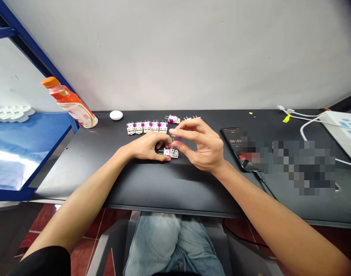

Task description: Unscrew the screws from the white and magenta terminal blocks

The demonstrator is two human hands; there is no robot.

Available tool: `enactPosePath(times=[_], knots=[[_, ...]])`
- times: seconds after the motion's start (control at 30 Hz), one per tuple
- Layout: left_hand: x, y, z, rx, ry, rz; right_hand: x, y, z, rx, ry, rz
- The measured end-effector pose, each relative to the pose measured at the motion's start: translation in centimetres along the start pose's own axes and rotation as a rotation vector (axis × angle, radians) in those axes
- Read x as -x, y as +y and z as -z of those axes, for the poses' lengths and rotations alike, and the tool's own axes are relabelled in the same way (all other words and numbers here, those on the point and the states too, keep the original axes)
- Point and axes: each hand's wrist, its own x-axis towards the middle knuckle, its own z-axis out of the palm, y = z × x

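On the desk in front of me, my left hand (148,146) grips a small white-and-purple electrical plug part (170,152) with metal pins pointing left. Its thumb and fingers close around the pin end. My right hand (205,147) pinches a small screwdriver (177,138), largely hidden by the fingers, with its thin shaft reaching down to the plug part. Just behind my hands stands a row of several similar plug parts (147,127), pins upward. Another plug part (173,119) lies on its side behind the row. More metal pins show behind my right hand.
An orange-capped bottle (73,105) and a white oval object (116,115) stand at the back left. A phone (235,147) with a cable lies to the right. Farther right are a white box (340,130), white cables and a blurred-out area. A wall rises behind the desk (175,188).
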Motion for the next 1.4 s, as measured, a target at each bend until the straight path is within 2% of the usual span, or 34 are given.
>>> enactPosePath(times=[0.2, 0.37, 0.53, 0.7, 0.87, 1.03, 1.1, 1.23, 1.4], knots=[[-0.04, 0.04, 0.04, 0.019, 0.004, -0.041, 0.25, -0.28, 0.08, -0.079, -0.082, -0.187], [-0.01, 0.01, -0.01, 0.005, 0.009, 0.016, -0.14, -0.21, 0.12, 0.053, -0.017, -0.029], [-0.04, 0.06, 0.0, 0.034, 0.007, -0.021, -0.03, -0.28, 0.07, -0.043, -0.072, -0.125], [-0.04, 0.25, 0.08, 0.023, 0.004, 0.02, 0.01, -0.08, 0.14, 0.03, -0.024, -0.044], [-0.05, 0.29, 0.11, 0.042, -0.001, -0.015, 0.11, -0.2, 0.16, -0.046, -0.073, -0.158], [-0.07, 0.19, 0.07, 0.024, -0.008, 0.025, -0.08, -0.12, 0.07, 0.005, -0.019, -0.009], [-0.09, 0.17, 0.06, 0.037, -0.007, 0.011, -0.03, -0.11, 0.04, 0.001, -0.016, -0.026], [-0.11, 0.17, 0.08, 0.047, -0.002, -0.01, 0.08, -0.14, 0.06, -0.069, -0.085, -0.154], [-0.06, 0.16, 0.07, 0.022, -0.003, 0.015, 0.01, -0.01, 0.07, 0.013, -0.015, -0.024]])
